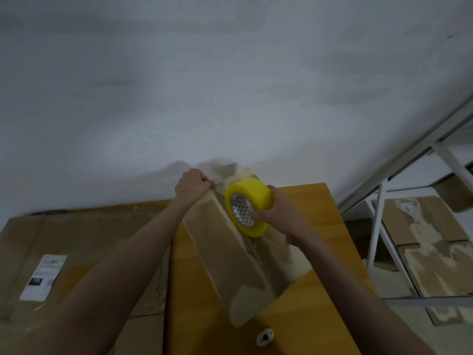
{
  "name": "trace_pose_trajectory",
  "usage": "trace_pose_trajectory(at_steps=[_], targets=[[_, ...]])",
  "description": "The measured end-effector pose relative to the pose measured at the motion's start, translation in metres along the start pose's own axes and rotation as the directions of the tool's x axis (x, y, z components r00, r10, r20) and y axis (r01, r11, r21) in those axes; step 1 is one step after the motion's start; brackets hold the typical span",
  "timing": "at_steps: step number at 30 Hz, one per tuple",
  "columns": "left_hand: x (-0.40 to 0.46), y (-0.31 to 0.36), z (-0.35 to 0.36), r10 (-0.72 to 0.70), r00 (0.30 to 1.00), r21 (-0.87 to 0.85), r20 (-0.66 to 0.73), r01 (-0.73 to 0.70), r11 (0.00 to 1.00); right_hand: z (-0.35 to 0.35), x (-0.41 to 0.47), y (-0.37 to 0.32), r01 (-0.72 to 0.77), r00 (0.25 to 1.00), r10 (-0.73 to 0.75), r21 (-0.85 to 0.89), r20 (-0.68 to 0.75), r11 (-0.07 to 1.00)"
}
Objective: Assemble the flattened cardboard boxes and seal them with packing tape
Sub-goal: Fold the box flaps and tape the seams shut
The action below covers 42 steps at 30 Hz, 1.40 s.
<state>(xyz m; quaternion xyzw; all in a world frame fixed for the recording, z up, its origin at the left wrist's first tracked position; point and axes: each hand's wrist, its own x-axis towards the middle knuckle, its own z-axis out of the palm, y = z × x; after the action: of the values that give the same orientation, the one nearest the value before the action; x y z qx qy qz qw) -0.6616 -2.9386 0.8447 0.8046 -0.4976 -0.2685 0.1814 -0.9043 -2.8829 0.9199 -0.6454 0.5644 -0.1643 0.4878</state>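
Head view: orange-brown wooden table (320,213) carries brown cardboard box (225,254). Left hand (192,187) pinches box's far corner. Right hand (276,213) grips yellow packing-tape roll (249,208), thumb in core, roll standing on box top, beside left hand.

No text can be read. The white shipping label with a black block (43,277) on the flattened brown cardboard sheet (84,254), lower left of the frame, is too blurred; likewise the small white label (407,207) on the brown cardboard at right (422,224).

Both forearms are bare to the frame edge, left hand (192,185) and right hand (279,211) ungloved.
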Motion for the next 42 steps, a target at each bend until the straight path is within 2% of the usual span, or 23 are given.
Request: trace_pose_trajectory(at_steps=[5, 11, 18, 27, 31, 35, 42], targets=[[-0.038, -0.028, 0.0, 0.005, 0.999, -0.009, -0.034, -0.005, 1.0, 0.007, -0.02, 0.009, 0.055, 0.998, -0.055, -0.107, -0.003, 0.993], [-0.068, -0.071, 0.008, 0.0, 0.998, -0.134, -0.059, -0.008, 0.991, 0.037, -0.053, 0.022, 0.263, 0.96, -0.278, -0.261, -0.021, 0.929], [-0.068, -0.089, 0.009, -0.004, 0.998, -0.218, -0.07, -0.011, 0.976, 0.049, -0.057, 0.02, 0.315, 0.941, -0.338, -0.298, -0.026, 0.901], [-0.059, -0.089, 0.015, -0.172, 0.975, -0.41, 0.141, 0.216, 0.886, 0.054, -0.052, 0.024, 0.319, 0.939, -0.344, -0.323, -0.022, 0.891], [-0.063, -0.088, 0.015, -0.087, 0.996, -0.378, 0.023, 0.089, 0.921, 0.056, -0.051, 0.026, 0.341, 0.932, -0.362, -0.305, -0.012, 0.889], [-0.068, -0.086, 0.013, 0.063, 0.998, -0.446, -0.015, -0.063, 0.893, 0.056, -0.051, 0.028, 0.341, 0.929, -0.369, -0.313, -0.032, 0.887], [-0.064, -0.081, 0.009, 0.139, 0.99, -0.471, -0.034, -0.139, 0.871, 0.052, -0.051, 0.027, 0.331, 0.934, -0.356, -0.314, -0.024, 0.89]])
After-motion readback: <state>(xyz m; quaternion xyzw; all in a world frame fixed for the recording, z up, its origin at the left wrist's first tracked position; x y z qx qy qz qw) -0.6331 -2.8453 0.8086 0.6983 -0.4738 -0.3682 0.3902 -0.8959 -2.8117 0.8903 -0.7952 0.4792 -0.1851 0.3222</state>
